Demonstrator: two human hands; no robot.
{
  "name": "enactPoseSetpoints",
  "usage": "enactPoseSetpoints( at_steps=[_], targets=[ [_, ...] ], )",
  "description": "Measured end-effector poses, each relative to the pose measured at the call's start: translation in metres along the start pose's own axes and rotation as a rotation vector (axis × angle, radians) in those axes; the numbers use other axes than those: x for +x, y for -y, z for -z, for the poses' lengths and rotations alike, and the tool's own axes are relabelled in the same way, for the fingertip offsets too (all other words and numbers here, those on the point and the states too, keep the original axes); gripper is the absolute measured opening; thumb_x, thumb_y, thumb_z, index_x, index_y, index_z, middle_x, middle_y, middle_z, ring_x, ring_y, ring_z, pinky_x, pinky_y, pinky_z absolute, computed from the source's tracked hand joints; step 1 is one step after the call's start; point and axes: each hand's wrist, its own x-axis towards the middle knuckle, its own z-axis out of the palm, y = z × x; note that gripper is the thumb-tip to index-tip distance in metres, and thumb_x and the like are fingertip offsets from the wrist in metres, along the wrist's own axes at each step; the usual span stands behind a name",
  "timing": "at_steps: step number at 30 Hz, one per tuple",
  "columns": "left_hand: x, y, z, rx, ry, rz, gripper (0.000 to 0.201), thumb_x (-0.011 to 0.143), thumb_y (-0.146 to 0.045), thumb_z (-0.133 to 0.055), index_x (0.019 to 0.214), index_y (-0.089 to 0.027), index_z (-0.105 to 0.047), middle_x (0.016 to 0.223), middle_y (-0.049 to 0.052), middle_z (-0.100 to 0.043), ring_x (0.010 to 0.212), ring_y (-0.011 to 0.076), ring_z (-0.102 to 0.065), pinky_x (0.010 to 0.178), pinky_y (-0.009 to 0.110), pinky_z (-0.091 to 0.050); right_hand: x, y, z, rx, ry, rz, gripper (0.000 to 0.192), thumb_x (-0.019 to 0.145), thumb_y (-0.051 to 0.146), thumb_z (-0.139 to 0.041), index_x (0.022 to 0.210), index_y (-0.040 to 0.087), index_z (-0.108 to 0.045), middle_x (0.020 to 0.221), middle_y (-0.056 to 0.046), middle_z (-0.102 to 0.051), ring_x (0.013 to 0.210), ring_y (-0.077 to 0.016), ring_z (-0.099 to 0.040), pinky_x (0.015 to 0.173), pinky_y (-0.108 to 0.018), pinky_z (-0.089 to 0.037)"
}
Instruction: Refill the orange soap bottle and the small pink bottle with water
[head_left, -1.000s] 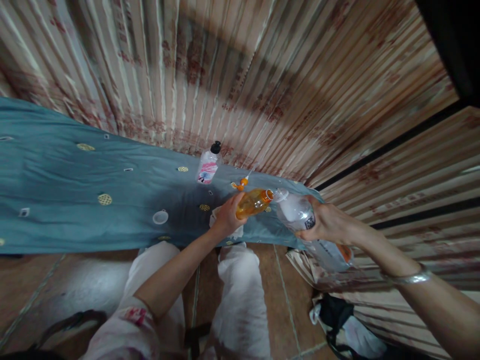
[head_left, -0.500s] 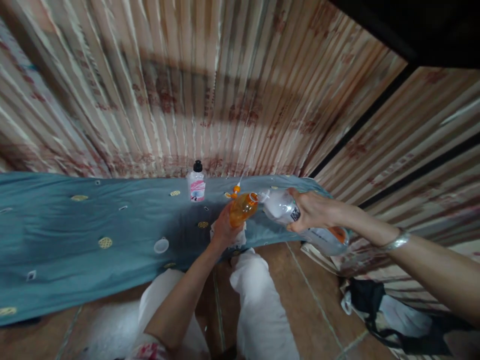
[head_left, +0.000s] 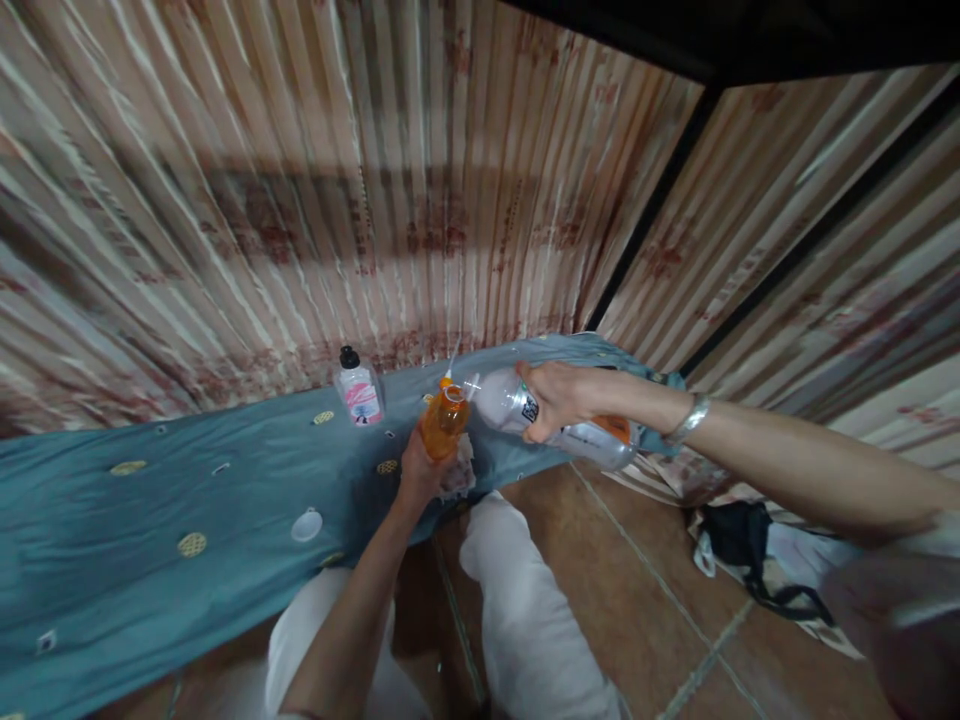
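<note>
Right of the clear pink-labelled plastic bottle [head_left: 362, 398], the left hand [head_left: 421, 468] grips a translucent orange plastic bottle [head_left: 444, 428]; farther right, the right hand [head_left: 553, 395] clasps a large clear plastic bottle [head_left: 592, 443]. These 2 look light, squeezable: best held mid-body, gently.

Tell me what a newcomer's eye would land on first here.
Probably the uncapped orange bottle, mid-view in the left hand. Beside it, the right hand holds a larger clear bottle, tilted, neck toward it. Further left, a pink-labelled bottle stands on the teal cloth.
</note>
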Motion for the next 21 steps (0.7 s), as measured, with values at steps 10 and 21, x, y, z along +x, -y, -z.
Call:
enactPoseSetpoints(
  at_steps=[10, 21],
  targets=[
    [0.003, 0.000, 0.002, 0.048, 0.028, -0.018, 0.072, 0.074, -0.035, -0.073, 0.140, -0.021, -0.047, 0.125, 0.013, -0.071, 0.111, 0.0289, -0.072, 0.095, 0.046, -0.060, 0.012, -0.003, 0.004, -0.112, 0.081, 0.018, 0.072, 0.069, 0.049, -0.078, 0.124, 0.006, -0.059, 0.091, -0.012, -0.075, 0.079, -0.0279, -0.071, 0.056, -0.029, -0.039],
    [0.003, -0.010, -0.002, 0.038, 0.039, -0.074, 0.071, 0.075, -0.030, -0.073, 0.141, -0.022, -0.047, 0.131, 0.013, -0.069, 0.114, 0.0279, -0.070, 0.100, 0.046, -0.059, 0.010, -0.020, -0.007, -0.053, 0.064, -0.025, 0.080, 0.062, 0.053, -0.080, 0.127, 0.012, -0.057, 0.083, -0.007, -0.073, 0.077, -0.0293, -0.071, 0.056, -0.030, -0.040]
  ],
)
